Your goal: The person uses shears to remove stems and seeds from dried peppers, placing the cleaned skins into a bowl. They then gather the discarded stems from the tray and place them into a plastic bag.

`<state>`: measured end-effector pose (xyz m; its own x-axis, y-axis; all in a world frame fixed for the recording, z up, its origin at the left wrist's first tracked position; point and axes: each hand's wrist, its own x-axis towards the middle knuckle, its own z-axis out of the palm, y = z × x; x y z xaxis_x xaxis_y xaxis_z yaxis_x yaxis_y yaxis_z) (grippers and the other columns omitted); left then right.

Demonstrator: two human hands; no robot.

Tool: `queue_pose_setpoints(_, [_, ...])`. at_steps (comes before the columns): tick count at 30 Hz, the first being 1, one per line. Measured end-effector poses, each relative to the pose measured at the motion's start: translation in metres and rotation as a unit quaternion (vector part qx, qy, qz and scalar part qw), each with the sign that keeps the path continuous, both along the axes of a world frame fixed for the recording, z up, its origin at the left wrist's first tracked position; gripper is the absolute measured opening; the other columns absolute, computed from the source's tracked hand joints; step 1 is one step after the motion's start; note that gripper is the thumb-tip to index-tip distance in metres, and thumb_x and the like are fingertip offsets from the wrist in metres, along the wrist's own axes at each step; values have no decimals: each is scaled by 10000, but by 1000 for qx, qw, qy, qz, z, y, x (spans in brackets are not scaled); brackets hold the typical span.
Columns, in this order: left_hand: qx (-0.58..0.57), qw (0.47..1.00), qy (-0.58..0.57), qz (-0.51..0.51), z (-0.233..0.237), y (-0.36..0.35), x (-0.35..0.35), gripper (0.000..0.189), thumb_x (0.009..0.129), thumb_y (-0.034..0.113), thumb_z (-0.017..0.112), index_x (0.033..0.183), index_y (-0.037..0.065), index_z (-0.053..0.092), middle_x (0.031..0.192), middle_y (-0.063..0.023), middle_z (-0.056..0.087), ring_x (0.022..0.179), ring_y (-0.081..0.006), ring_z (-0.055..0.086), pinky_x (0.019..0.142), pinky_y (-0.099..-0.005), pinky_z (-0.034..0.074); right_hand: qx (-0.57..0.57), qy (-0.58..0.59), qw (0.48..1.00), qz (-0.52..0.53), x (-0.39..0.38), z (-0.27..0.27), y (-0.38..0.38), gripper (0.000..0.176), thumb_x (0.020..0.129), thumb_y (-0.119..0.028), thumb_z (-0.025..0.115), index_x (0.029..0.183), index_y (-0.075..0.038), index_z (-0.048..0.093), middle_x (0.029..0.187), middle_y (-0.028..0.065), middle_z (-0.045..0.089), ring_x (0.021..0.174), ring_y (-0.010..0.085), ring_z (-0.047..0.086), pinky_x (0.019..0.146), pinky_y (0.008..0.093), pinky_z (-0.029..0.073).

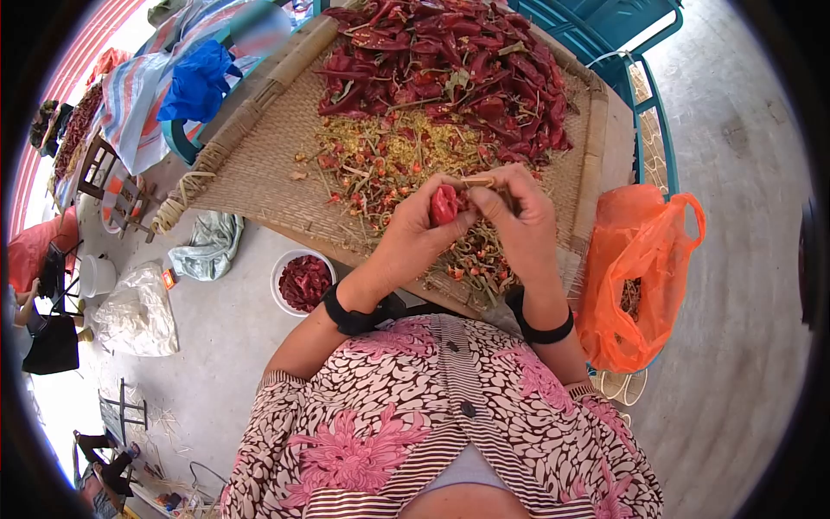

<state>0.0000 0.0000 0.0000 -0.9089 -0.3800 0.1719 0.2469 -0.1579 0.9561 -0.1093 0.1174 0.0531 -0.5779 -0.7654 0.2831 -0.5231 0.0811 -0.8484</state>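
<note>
Red pepper (444, 205) between left hand's (413, 221) thumb and fingers, clamped; right hand (526, 214) pinching a tan piece (478, 182), just beside

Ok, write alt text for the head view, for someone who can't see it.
A person's left hand holds a red pepper beside the right hand, over a woven mat piled with dark peppers and yellow seeds. A white bowl of red pieces is at left, an orange bag at right.

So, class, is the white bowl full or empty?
Not empty: the white bowl holds dark red pieces spread almost wall to wall. From above, how full it is cannot be told.
</note>
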Motion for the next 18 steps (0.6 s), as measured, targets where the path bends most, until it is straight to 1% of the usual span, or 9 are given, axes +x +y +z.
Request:
queue_pose_setpoints(2, [112, 993, 19, -32, 5, 0, 3, 213, 949, 154, 598, 1122, 56, 522, 874, -5, 602, 815, -102, 559, 785, -251, 467, -18, -195, 980, -14, 7, 8, -1, 207, 914, -248, 662, 947, -45, 644, 722, -32, 548, 564, 60, 468, 523, 201, 388])
queue_pose_setpoints(5, [162, 985, 2, -59, 4, 0, 6, 181, 953, 165, 594, 1071, 48, 524, 798, 16, 545, 725, -92, 501, 696, -236, 429, -2, -278, 960, -25, 4, 4, 3, 194, 913, -242, 660, 890, -53, 622, 676, -63, 519, 531, 24, 425, 488, 193, 344])
queue_pose_setpoints(8, [190, 974, 4, -128, -3, -7, 5, 156, 956, 174, 587, 1033, 51, 527, 774, 18, 509, 686, -82, 451, 646, -233, 383, -50, -282, 957, -40, 8, -4, -1, 189, 929, -248, 634, 873, -72, 594, 635, -56, 503, 503, 18, 410, 455, 203, 312])
queue_pose_setpoints(11, [155, 966, 26, -205, -6, -9, 5, 150, 954, 177, 588, 1012, 50, 533, 757, 13, 492, 664, -77, 419, 625, -244, 354, -118, -468, 875, 30, -5, -7, 5, 192, 950, -251, 602, 865, -84, 562, 595, -33, 485, 458, 39, 399, 421, 210, 291])
queue_pose_setpoints(12, [161, 965, 24, -208, -6, -8, 5, 155, 952, 175, 589, 1019, 47, 533, 764, 9, 498, 672, -81, 429, 633, -245, 362, -152, -538, 826, 64, -15, -7, 4, 207, 954, -265, 587, 850, -93, 537, 562, -21, 459, 427, 60, 385, 405, 226, 285])
queue_pose_setpoints(15, [194, 964, 22, -183, -6, -6, 3, 178, 943, 170, 599, 1043, 39, 533, 785, 3, 517, 707, -90, 467, 658, -247, 387, -154, -454, 877, -29, -22, 0, 8, 207, 946, -276, 590, 847, -102, 537, 576, -21, 471, 416, 54, 383, 398, 217, 281])
queue_pose_setpoints(16, [217, 964, 25, -154, -10, -5, 0, 191, 937, 168, 607, 1055, 36, 534, 794, 3, 523, 725, -93, 485, 667, -247, 395, -114, -411, 904, -31, -35, -2, 16, 257, 912, -313, 626, 835, -77, 557, 584, 11, 480, 462, 89, 443, 443, 251, 345])
queue_pose_setpoints(17, [239, 962, 29, -126, -13, -5, -4, 205, 932, 167, 615, 1066, 34, 535, 802, 2, 530, 744, -96, 502, 676, -248, 404, -28, -243, 966, -88, -39, -6, 19, 274, 897, -323, 640, 835, -66, 566, 611, 32, 507, 505, 122, 484, 478, 277, 372])
queue_pose_setpoints(18, [244, 963, 26, -109, -17, -8, -6, 239, 913, 156, 636, 1099, 42, 538, 822, 5, 544, 804, -116, 548, 744, -276, 459, 58, -65, 986, -143, -43, -6, 18, 292, 882, -333, 653, 835, -55, 576, 637, 53, 534, 548, 155, 524, 514, 302, 399])
